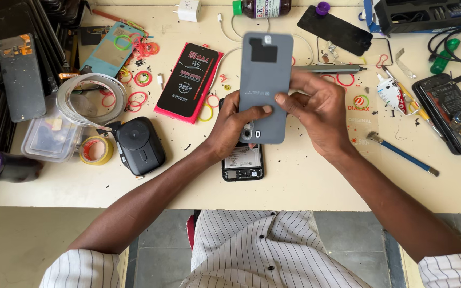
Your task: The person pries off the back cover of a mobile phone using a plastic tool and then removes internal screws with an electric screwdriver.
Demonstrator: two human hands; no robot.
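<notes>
We hold the flat grey plastic phone back cover (pixel 263 85) upright between left hand (pixel 236 125) and right hand (pixel 316 109), both clasped on it, above the opened black phone (pixel 243 162).

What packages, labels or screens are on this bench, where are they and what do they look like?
Flat retail box: left of the grey back cover, black front, red edges.
Loose screen panel: top centre-right, black rectangle.
Brown bottle: top edge, pale label.
Small tube: right, white with printed label.
</notes>
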